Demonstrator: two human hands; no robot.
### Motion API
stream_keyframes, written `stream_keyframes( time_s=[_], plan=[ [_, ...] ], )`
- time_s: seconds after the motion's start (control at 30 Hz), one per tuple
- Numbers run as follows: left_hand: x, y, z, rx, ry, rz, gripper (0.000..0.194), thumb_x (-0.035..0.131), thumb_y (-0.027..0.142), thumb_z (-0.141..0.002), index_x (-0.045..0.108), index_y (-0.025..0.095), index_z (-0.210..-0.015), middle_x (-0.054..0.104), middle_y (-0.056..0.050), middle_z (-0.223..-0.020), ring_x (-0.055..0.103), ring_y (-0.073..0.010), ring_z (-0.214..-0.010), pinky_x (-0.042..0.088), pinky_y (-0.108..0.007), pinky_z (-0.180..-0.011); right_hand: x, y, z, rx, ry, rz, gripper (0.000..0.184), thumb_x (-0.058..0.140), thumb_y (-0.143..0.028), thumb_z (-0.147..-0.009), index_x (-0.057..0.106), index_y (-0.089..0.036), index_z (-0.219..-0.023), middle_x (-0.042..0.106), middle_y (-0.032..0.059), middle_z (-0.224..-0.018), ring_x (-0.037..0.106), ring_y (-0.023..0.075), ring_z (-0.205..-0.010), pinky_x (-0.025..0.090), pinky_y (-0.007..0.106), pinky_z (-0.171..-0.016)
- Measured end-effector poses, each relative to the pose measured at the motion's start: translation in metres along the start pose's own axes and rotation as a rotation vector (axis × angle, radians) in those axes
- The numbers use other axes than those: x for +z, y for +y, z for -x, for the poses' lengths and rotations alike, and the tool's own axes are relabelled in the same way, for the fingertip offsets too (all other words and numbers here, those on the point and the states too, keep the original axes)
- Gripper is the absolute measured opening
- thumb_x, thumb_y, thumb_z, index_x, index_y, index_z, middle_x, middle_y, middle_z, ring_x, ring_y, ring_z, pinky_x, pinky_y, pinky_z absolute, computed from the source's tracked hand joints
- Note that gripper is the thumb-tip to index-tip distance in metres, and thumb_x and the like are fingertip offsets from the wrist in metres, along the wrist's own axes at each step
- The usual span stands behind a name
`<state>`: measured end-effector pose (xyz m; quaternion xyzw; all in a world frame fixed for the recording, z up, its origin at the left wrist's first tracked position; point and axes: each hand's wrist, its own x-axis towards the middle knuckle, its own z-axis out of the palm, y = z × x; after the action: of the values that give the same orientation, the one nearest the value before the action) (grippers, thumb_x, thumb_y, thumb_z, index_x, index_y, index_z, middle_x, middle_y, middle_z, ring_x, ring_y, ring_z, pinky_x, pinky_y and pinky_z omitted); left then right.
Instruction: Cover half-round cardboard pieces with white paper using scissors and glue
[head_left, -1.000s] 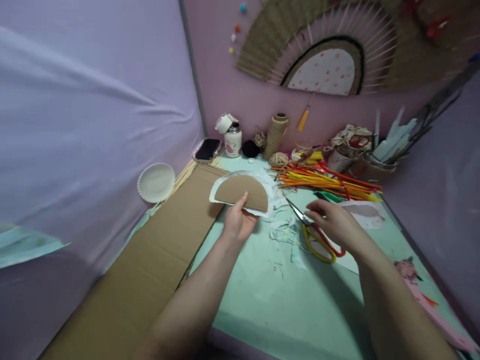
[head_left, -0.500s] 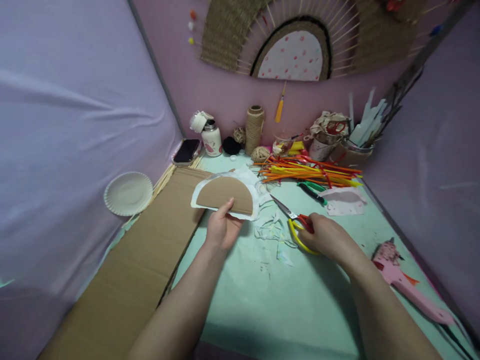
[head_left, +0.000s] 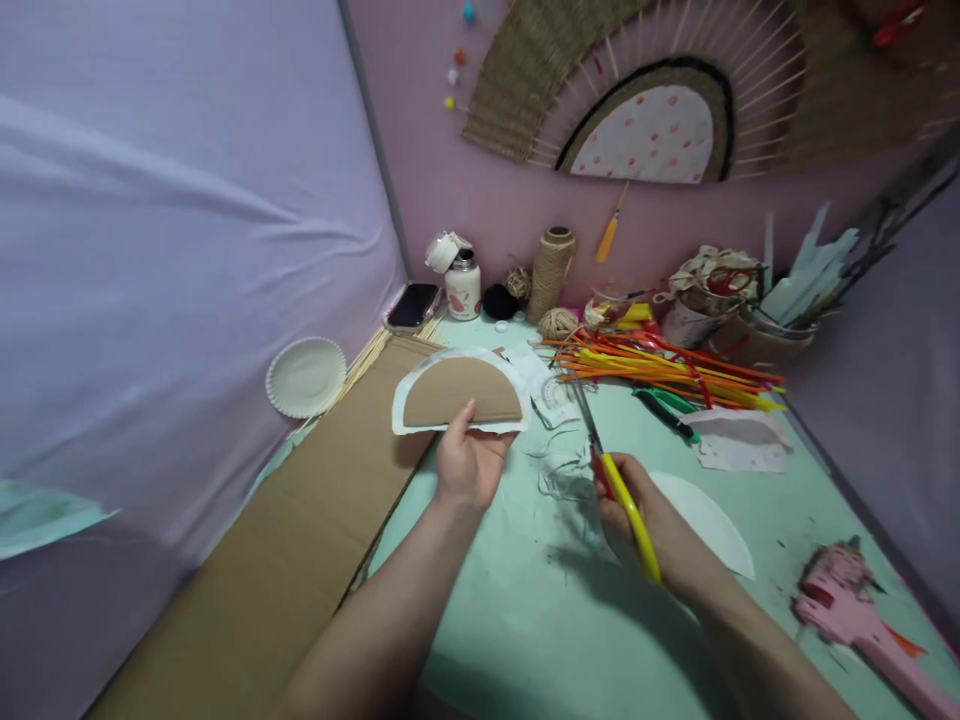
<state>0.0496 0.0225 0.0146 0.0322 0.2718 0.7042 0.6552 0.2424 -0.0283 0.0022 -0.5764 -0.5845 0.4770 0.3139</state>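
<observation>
My left hand (head_left: 474,462) grips a half-round piece of cardboard (head_left: 457,393) by its straight lower edge, thumb on top. A white border, apparently paper, shows all round the brown cardboard. In my right hand (head_left: 637,500) is a pair of scissors (head_left: 592,430) with red and yellow handles, its blades pointing up and away from me. The blades stand apart from the half-round piece, to its right. Thin paper scraps (head_left: 562,465) lie on the green table between my hands. A white half-round sheet (head_left: 709,525) lies partly behind my right forearm.
A long cardboard sheet (head_left: 300,540) covers the table's left side, with a paper plate (head_left: 306,377) beside it. Orange and yellow pipe cleaners (head_left: 667,365), green-handled pliers (head_left: 667,415) and a pink glue gun (head_left: 847,610) lie right. Twine (head_left: 551,275) and a bottle (head_left: 463,288) stand at the back.
My view has shifted left. The scissors have turned from pointing up-left to more upright, with the yellow handle towards me. The white half-round sheet now shows by my right arm.
</observation>
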Motion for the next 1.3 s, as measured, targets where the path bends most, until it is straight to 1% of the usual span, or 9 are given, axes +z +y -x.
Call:
stream_keyframes(
  time_s=[0.1, 0.2, 0.33, 0.5, 0.63, 0.83, 0.97, 1.1, 1.3],
  plan=[
    [0.0, -0.003, 0.005, 0.002, -0.037, -0.04, 0.03, 0.057, 0.017, -0.086, 0.066, 0.017, -0.114, 0.076, -0.007, -0.093, 0.071, -0.0194, -0.086, 0.056, -0.037, -0.082, 0.016, -0.011, 0.009, -0.001, -0.07, -0.036, 0.039, 0.062, -0.053, -0.072, 0.048, -0.021, -0.09, 0.052, -0.0014, -0.075, 0.044, 0.0145, -0.063, 0.04, 0.03, -0.06],
    [0.0, -0.007, 0.01, 0.027, -0.059, -0.086, 0.035, 0.063, 0.018, -0.081, 0.066, 0.019, -0.115, 0.076, -0.005, -0.095, 0.07, -0.0192, -0.086, 0.055, -0.038, -0.083, 0.023, -0.014, 0.013, 0.001, -0.079, -0.043, 0.038, 0.062, -0.055, -0.073, 0.047, -0.022, -0.084, 0.051, -0.0014, -0.074, 0.044, 0.0145, -0.064, 0.039, 0.03, -0.06],
    [0.0, -0.009, 0.015, 0.033, -0.052, -0.12, 0.04, 0.069, 0.018, -0.075, 0.066, 0.02, -0.115, 0.076, -0.003, -0.095, 0.07, -0.0183, -0.085, 0.053, -0.038, -0.087, 0.023, -0.011, 0.014, -0.006, -0.093, -0.052, 0.04, 0.058, -0.06, -0.078, 0.047, -0.022, -0.084, 0.048, -0.0032, -0.069, 0.042, 0.0134, -0.059, 0.038, 0.028, -0.056],
    [0.0, -0.011, 0.016, 0.018, -0.065, -0.126, 0.038, 0.07, 0.018, -0.074, 0.067, 0.019, -0.112, 0.076, -0.003, -0.091, 0.07, -0.0179, -0.083, 0.053, -0.037, -0.086, 0.02, 0.0, 0.015, -0.044, -0.111, -0.063, 0.045, 0.049, -0.067, -0.084, 0.047, -0.022, -0.088, 0.049, -0.0025, -0.071, 0.044, 0.013, -0.058, 0.037, 0.028, -0.053],
    [-0.001, -0.012, 0.016, -0.001, -0.084, -0.14, 0.036, 0.072, 0.019, -0.071, 0.068, 0.018, -0.107, 0.076, -0.003, -0.087, 0.07, -0.0188, -0.081, 0.054, -0.037, -0.085, 0.019, 0.005, 0.015, -0.069, -0.097, -0.056, 0.046, 0.047, -0.067, -0.086, 0.047, -0.021, -0.088, 0.048, -0.0033, -0.069, 0.042, 0.012, -0.056, 0.036, 0.027, -0.051],
    [-0.001, -0.014, 0.018, -0.01, -0.086, -0.159, 0.037, 0.073, 0.019, -0.07, 0.069, 0.018, -0.106, 0.076, -0.002, -0.086, 0.07, -0.0189, -0.08, 0.054, -0.037, -0.084, 0.02, -0.005, 0.016, -0.019, -0.068, -0.099, 0.042, 0.057, -0.063, -0.08, 0.046, -0.022, -0.082, 0.047, -0.0046, -0.064, 0.041, 0.0115, -0.053, 0.036, 0.026, -0.049],
    [-0.001, -0.014, 0.019, -0.017, -0.09, -0.17, 0.037, 0.073, 0.019, -0.07, 0.069, 0.018, -0.107, 0.076, -0.003, -0.086, 0.071, -0.0195, -0.08, 0.054, -0.037, -0.083, 0.02, -0.007, 0.017, 0.0, -0.059, -0.096, 0.037, 0.057, -0.058, -0.08, 0.047, -0.022, -0.083, 0.046, -0.005, -0.061, 0.041, 0.0113, -0.052, 0.035, 0.026, -0.048],
    [-0.001, -0.014, 0.018, -0.019, -0.083, -0.184, 0.038, 0.073, 0.02, -0.069, 0.069, 0.018, -0.107, 0.076, -0.004, -0.088, 0.071, -0.0206, -0.082, 0.054, -0.038, -0.083, 0.019, -0.004, 0.016, 0.023, -0.063, -0.105, 0.037, 0.057, -0.057, -0.08, 0.046, -0.022, -0.083, 0.045, -0.0061, -0.058, 0.04, 0.011, -0.049, 0.035, 0.026, -0.046],
    [-0.002, -0.015, 0.016, -0.026, -0.101, -0.172, 0.036, 0.074, 0.02, -0.069, 0.07, 0.018, -0.105, 0.076, -0.003, -0.087, 0.071, -0.0193, -0.079, 0.054, -0.038, -0.082, 0.019, -0.008, 0.016, 0.07, -0.047, -0.142, 0.04, 0.062, -0.059, -0.076, 0.047, -0.022, -0.082, 0.043, -0.0074, -0.054, 0.037, 0.0098, -0.045, 0.032, 0.025, -0.043]
  ],
)
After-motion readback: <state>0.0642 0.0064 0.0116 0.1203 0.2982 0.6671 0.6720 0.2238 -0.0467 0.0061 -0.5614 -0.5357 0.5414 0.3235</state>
